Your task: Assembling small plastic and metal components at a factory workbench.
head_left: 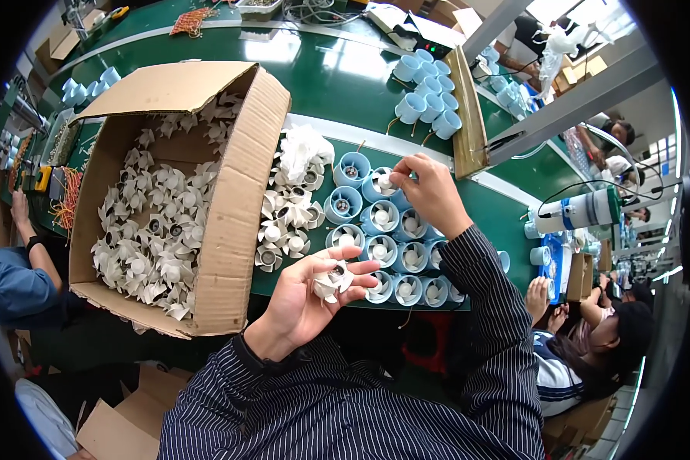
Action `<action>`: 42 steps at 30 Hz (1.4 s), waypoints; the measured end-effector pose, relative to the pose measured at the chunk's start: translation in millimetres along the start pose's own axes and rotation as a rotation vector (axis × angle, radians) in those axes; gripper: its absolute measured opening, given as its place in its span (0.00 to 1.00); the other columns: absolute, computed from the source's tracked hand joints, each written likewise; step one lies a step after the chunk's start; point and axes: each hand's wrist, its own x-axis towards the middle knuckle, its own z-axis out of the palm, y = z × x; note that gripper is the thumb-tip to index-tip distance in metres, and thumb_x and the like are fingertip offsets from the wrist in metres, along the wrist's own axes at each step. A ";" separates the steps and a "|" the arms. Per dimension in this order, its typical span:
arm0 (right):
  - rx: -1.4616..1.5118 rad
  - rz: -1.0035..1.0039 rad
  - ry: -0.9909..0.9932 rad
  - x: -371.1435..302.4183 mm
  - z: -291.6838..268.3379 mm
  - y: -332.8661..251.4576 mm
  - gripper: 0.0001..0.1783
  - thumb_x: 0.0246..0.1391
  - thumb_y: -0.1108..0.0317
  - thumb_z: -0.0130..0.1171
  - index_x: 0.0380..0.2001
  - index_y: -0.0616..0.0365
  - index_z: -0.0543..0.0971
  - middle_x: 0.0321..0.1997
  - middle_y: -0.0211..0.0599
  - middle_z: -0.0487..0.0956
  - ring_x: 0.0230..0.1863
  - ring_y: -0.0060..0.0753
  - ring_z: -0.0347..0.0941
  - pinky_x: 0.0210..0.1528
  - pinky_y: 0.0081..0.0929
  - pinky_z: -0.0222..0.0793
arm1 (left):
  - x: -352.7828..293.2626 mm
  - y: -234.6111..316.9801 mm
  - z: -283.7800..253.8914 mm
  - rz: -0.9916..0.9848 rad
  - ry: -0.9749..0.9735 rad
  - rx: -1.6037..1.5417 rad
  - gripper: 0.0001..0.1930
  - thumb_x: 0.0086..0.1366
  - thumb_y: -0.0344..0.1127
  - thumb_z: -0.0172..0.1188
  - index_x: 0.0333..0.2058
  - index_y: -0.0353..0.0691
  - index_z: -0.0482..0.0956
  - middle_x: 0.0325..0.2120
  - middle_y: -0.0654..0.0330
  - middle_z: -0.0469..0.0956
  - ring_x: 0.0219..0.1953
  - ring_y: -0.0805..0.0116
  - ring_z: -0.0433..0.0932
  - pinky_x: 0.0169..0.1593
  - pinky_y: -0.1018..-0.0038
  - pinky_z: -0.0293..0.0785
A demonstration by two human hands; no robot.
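Observation:
My left hand [299, 295] is palm up, with its fingers curled loosely around a white fan impeller [332, 282] that has a dark hub opening. My right hand [429, 188] reaches over a group of light-blue cylindrical housings [380, 218]; its thumb and forefinger come together at the right side of an impeller [382, 181] in a back-row housing. What that pinch grips, if anything, is hidden. Most housings hold a white impeller. Two at the left, an upper housing [352, 168] and a lower housing [343, 205], show bare metal motor parts inside.
An open cardboard box [264, 123] of impellers stands at left. Loose impellers [293, 211] lie between it and the housings on the green bench [307, 73]. More blue housings [429, 88] stand farther back by a wooden board [468, 115]. Co-workers sit at both sides.

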 end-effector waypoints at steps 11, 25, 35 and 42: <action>-0.310 -0.224 -0.057 -3.9 -9.9 -20.4 0.04 0.57 0.71 0.73 0.35 0.58 0.89 0.36 0.39 0.84 0.38 0.44 0.80 0.44 0.37 0.76 | -2.3 2.6 15.0 0.071 -0.126 0.457 0.26 0.85 0.41 0.42 0.69 0.24 0.66 0.63 0.28 0.77 0.17 0.70 0.77 0.20 0.83 0.73; -0.159 -0.636 -0.001 -69.6 -23.7 -119.1 0.10 0.54 0.73 0.74 0.40 0.55 0.85 0.38 0.31 0.85 0.35 0.39 0.80 0.37 0.35 0.74 | -3.7 -6.6 8.0 0.135 -0.018 0.247 0.26 0.87 0.45 0.38 0.65 0.27 0.72 0.33 0.57 0.80 0.16 0.74 0.70 0.19 0.77 0.65; 0.093 -0.121 -0.013 -18.2 8.6 -70.8 0.05 0.60 0.73 0.68 0.38 0.61 0.85 0.34 0.40 0.82 0.35 0.46 0.79 0.39 0.39 0.74 | -17.6 -0.4 -12.1 0.221 -0.010 0.177 0.18 0.82 0.41 0.50 0.54 0.31 0.76 0.43 0.55 0.81 0.35 0.72 0.77 0.35 0.75 0.74; -0.016 -0.091 -0.125 -8.7 30.6 -58.3 0.06 0.61 0.70 0.68 0.38 0.61 0.86 0.37 0.44 0.83 0.41 0.46 0.81 0.45 0.42 0.75 | -26.5 1.0 -13.8 0.374 0.034 0.285 0.19 0.74 0.35 0.65 0.58 0.32 0.76 0.48 0.55 0.80 0.48 0.64 0.81 0.52 0.70 0.80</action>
